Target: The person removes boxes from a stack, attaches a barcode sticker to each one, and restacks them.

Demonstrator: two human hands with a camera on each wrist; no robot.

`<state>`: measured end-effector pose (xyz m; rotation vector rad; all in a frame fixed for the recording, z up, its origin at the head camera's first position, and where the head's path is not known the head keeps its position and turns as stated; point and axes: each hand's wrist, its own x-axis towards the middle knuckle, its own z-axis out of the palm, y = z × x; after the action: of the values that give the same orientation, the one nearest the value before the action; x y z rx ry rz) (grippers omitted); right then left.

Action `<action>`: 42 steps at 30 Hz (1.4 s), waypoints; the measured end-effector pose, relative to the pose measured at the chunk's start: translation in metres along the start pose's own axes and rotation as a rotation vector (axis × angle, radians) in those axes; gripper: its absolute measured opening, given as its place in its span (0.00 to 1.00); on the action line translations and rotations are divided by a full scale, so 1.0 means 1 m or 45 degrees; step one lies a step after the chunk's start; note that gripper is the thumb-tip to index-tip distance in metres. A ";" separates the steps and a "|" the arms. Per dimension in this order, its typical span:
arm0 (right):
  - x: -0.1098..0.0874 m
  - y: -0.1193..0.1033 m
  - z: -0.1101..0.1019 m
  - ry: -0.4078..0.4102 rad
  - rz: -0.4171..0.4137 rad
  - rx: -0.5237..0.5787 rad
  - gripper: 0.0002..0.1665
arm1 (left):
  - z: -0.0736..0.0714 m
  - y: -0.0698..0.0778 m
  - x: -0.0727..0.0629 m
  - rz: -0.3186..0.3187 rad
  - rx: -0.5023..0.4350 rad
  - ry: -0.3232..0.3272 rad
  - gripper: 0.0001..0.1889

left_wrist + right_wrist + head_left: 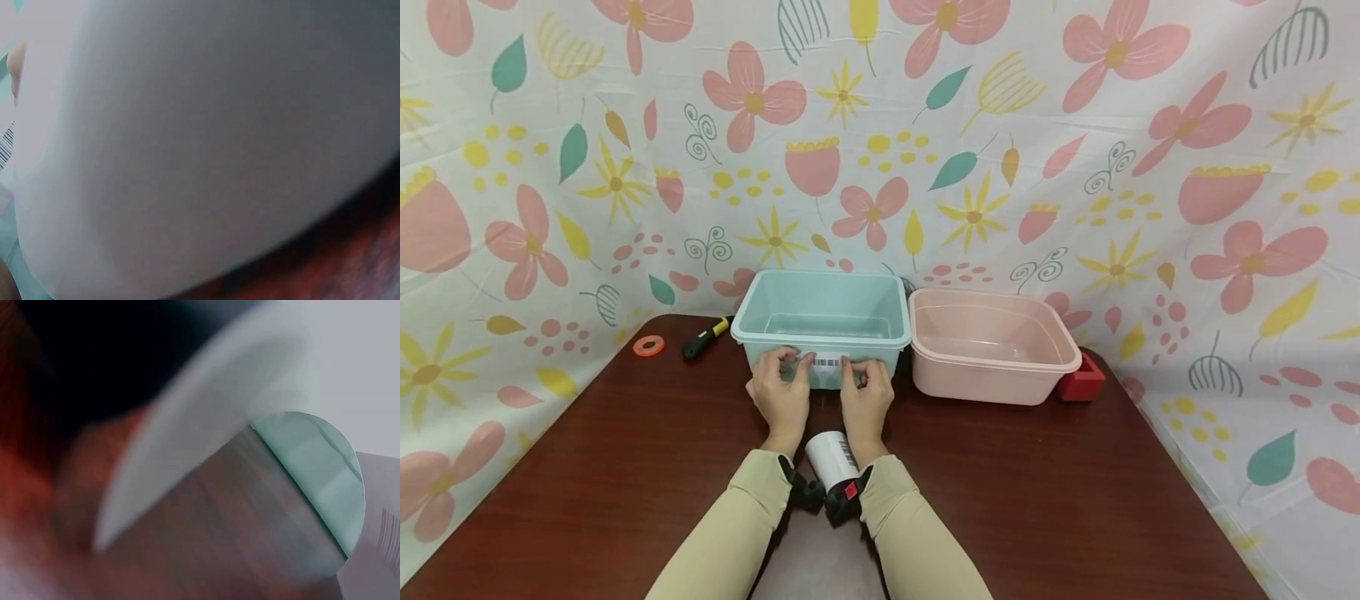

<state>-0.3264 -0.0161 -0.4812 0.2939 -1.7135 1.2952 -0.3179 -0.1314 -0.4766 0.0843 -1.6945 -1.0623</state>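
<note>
Both hands are at the front wall of a light blue plastic basin (766, 350). A white barcode label (827, 363) lies over that wall between the two thumbs. My left hand (781, 402) holds its left end with the thumb, fingers curled. At the right end, my right hand (867, 408) has its thumb on the label in the same way. Between the wrists sits a white roll (831, 458) with a barcode on its side. That roll (206, 144) fills most of the left wrist view, hiding nearly all of the hand.
A pink basin (977, 375) stands right of the blue one, with a red block-like holder (1081, 379) beside it. Toward the back left lie a yellow-and-black cutter (703, 340) and an orange tape ring (648, 345). The patterned cloth (865, 167) hangs behind the dark table (1037, 500).
</note>
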 end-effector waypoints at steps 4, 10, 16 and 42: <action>0.000 -0.001 0.000 -0.010 0.000 -0.001 0.16 | 0.000 0.001 0.000 -0.019 -0.002 0.012 0.14; -0.002 0.002 -0.001 -0.006 -0.011 -0.021 0.18 | -0.002 0.003 -0.003 -0.070 -0.014 -0.004 0.17; -0.005 0.005 -0.001 -0.034 0.006 -0.028 0.18 | -0.003 0.005 -0.006 -0.111 0.019 -0.046 0.17; -0.005 0.004 -0.009 -0.137 0.094 0.000 0.16 | -0.008 0.007 -0.007 -0.121 -0.125 -0.259 0.13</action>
<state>-0.3217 -0.0085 -0.4871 0.3082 -1.8301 1.3539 -0.3055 -0.1280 -0.4772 -0.0070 -1.8311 -1.2580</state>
